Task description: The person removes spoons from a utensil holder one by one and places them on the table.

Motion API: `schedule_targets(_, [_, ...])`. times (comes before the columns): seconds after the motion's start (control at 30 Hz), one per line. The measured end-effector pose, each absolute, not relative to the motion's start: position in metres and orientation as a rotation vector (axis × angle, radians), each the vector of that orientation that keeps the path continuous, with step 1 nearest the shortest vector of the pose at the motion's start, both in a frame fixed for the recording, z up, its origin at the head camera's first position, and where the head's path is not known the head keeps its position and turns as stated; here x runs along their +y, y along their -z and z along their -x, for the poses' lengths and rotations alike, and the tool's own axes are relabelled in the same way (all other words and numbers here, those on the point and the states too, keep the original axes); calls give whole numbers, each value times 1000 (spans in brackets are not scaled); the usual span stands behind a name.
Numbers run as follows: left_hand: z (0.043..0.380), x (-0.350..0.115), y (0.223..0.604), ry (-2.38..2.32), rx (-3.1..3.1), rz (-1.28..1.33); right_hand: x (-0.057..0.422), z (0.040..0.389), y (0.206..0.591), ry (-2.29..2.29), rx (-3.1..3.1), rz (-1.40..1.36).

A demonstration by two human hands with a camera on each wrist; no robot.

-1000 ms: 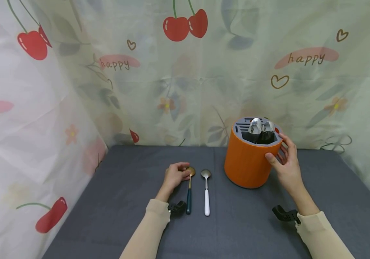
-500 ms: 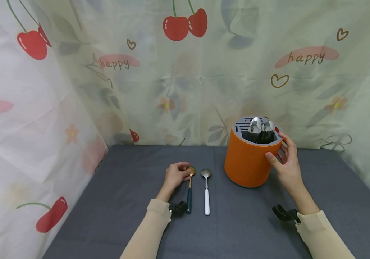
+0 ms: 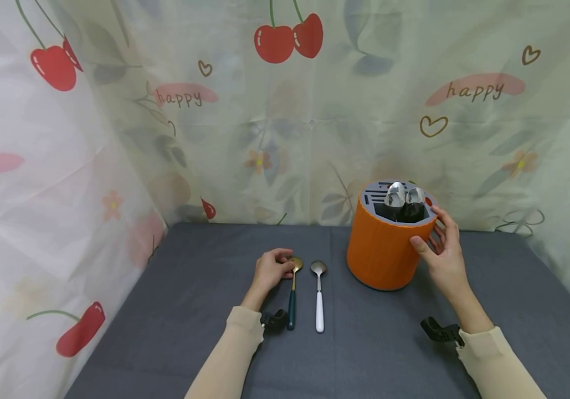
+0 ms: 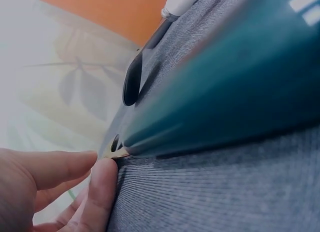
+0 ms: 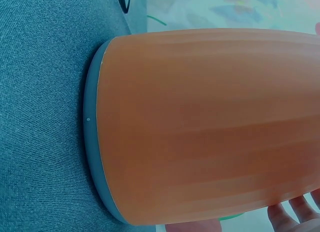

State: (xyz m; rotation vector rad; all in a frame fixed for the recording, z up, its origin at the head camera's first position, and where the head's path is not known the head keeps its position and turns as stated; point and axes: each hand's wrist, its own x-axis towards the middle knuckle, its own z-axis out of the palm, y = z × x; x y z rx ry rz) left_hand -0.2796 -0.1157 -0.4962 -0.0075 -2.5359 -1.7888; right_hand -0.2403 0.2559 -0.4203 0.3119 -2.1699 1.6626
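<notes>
In the head view, my left hand (image 3: 270, 271) is at the bowl of a gold spoon (image 3: 292, 305) with a dark green handle, thumb and forefinger pinching the bowl's edge. The spoon lies on the grey cloth; its green handle (image 4: 235, 87) looms large in the left wrist view. A spoon with a white handle (image 3: 319, 310) lies parallel, just to the right. My right hand (image 3: 444, 255) grips the upper right side of an orange round utensil holder (image 3: 381, 252), thumb in front and fingers around the side. In its grey slotted top stand two shiny metal-ended utensils (image 3: 404, 197) with black lower parts.
A dark grey cloth (image 3: 165, 343) covers the table. Behind and to the left hangs a pale curtain (image 3: 225, 155) printed with cherries and leaves. The holder stands near the table's back edge. Black wrist mounts (image 3: 439, 331) jut out from both sleeves.
</notes>
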Motion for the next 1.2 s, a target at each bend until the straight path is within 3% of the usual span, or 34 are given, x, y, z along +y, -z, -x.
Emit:
schedule_targets(0.5, [281,-119,489,1983,-2391,57,256,241,420,-1657,-2167,-316])
schedule_targets(1.2, [266,-105,446,2169,-2160,284,256,241,421,-1674,-2164,-311])
